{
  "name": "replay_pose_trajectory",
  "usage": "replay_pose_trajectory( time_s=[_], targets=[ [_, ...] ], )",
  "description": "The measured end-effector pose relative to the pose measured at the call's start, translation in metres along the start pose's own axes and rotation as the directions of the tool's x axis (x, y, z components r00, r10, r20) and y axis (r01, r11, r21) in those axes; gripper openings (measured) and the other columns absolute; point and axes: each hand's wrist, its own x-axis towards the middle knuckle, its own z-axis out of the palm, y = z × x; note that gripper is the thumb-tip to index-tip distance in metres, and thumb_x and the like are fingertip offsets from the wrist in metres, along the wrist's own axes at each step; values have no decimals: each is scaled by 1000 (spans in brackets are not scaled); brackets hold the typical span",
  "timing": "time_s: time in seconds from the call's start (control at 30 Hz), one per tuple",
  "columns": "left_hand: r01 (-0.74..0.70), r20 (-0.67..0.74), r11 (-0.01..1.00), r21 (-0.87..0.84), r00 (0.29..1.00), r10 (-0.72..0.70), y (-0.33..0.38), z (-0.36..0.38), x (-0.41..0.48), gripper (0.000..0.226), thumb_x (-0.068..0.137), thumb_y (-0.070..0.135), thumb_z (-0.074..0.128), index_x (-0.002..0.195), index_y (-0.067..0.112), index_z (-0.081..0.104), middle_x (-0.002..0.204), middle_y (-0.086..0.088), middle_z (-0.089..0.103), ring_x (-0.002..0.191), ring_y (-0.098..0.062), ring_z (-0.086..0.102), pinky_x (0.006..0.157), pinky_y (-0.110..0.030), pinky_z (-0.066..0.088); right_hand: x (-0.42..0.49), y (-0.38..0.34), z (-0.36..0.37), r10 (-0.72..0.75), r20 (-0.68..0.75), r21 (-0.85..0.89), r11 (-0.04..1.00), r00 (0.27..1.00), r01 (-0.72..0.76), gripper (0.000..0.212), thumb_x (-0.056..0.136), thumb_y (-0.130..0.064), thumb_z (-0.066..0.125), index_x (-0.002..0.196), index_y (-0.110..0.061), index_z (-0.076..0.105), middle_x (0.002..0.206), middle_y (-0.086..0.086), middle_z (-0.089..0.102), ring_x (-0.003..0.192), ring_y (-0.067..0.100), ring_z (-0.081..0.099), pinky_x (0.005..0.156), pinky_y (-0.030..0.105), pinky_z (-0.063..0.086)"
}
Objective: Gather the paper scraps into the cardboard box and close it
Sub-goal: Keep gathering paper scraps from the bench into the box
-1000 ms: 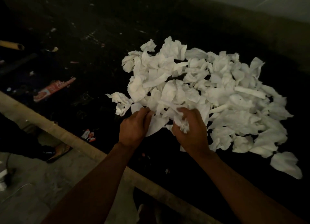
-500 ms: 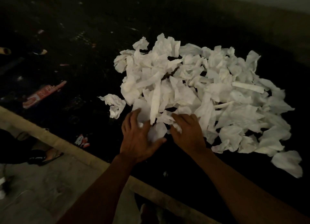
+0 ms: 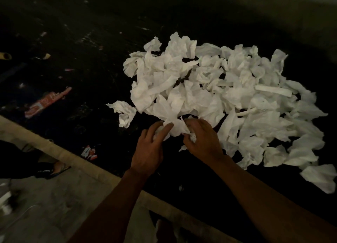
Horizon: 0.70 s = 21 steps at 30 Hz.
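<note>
A red wrapper (image 3: 47, 102) lies off on the dark surface (image 3: 91, 42). The left hand (image 3: 148, 149) bunches a paper scrap at the pile's (image 3: 218, 100) near edge; beside it, the right hand (image 3: 202, 142) curls tight round more paper.

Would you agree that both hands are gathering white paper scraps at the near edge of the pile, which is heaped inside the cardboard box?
Not quite. Both the left hand and the right hand do grip white paper scraps at the pile's near edge, but the head view shows the pile lying loose on a dark surface; no cardboard box is in view.
</note>
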Motion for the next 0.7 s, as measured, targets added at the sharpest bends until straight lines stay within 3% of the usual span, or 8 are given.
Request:
replay_pose_trajectory(
  time_s=[0.07, 0.23, 0.3, 0.37, 0.43, 0.5, 0.6, 0.7],
  targets=[
    [11, 13, 999, 40, 1000, -11, 2, -1, 0, 58, 84, 17, 36, 141, 27, 40, 141, -10, 43, 103, -29, 47, 85, -36, 43, -2, 0, 0, -53, -10, -12, 999, 999, 53, 34, 79, -10, 55, 112, -8, 63, 114, 10, 66, 107, 22, 54, 97, 29, 38],
    [21, 61, 991, 132, 998, -29, -5, 6, -2, 41, 83, 25, 46, 119, 13, 62, 141, -13, 46, 110, -34, 49, 87, -43, 46, -5, 7, 5, -107, -86, -7, 994, 990, 107, 17, 81, -8, 54, 83, -4, 71, 115, 14, 66, 110, 30, 60, 94, 46, 47],
    [49, 34, 992, 114, 998, -53, -5, 9, -1, 34, 86, 37, 54, 108, 14, 66, 130, -10, 55, 109, -31, 53, 84, -42, 46, -8, 8, 7, -124, -99, -35, 992, 987, 121, 18, 83, -20, 63, 77, -4, 68, 111, 13, 68, 111, 29, 60, 101, 47, 42],
    [63, -1, 994, 86, 998, -64, -5, 10, 2, 34, 88, 44, 56, 96, 14, 69, 111, -7, 63, 100, -28, 58, 79, -40, 47, -8, 7, 10, -130, -105, -54, 991, 986, 125, 27, 86, -28, 65, 73, -5, 66, 93, 10, 70, 97, 23, 65, 101, 42, 43],
    [93, -62, 995, 30, 994, -91, -5, 9, 3, 30, 87, 38, 58, 79, 10, 66, 91, -6, 64, 84, -25, 59, 73, -32, 46, -2, 5, 10, -65, -131, -38, 997, 989, 60, 32, 87, -27, 64, 63, -7, 59, 70, 6, 63, 73, 16, 62, 82, 29, 51],
    [174, -100, 984, -36, 979, -177, -2, 2, 6, 26, 82, 32, 60, 70, 9, 59, 79, -4, 59, 71, -22, 57, 63, -27, 44, 6, 0, 2, 61, -104, 22, 998, 993, -59, 36, 84, -31, 64, 58, -10, 50, 58, 2, 55, 60, 10, 51, 58, 25, 45],
    [279, -92, 950, -138, 952, -292, 5, -10, 16, 19, 75, 20, 71, 85, 8, 60, 87, -3, 59, 74, -17, 57, 64, -27, 46, 18, -5, -16, 195, 38, 157, 967, 980, -199, 25, 83, -36, 69, 80, -12, 61, 71, -5, 64, 68, 5, 59, 61, 20, 46],
    [264, -115, 939, -222, 949, -294, 16, -25, 26, 36, 77, 18, 75, 111, 12, 62, 105, -1, 63, 92, -8, 57, 78, -12, 41, 27, -8, -35, 279, -38, 288, 922, 959, -257, 31, 82, -43, 69, 97, -16, 71, 87, -7, 71, 83, 0, 63, 77, 20, 53]
  ],
)
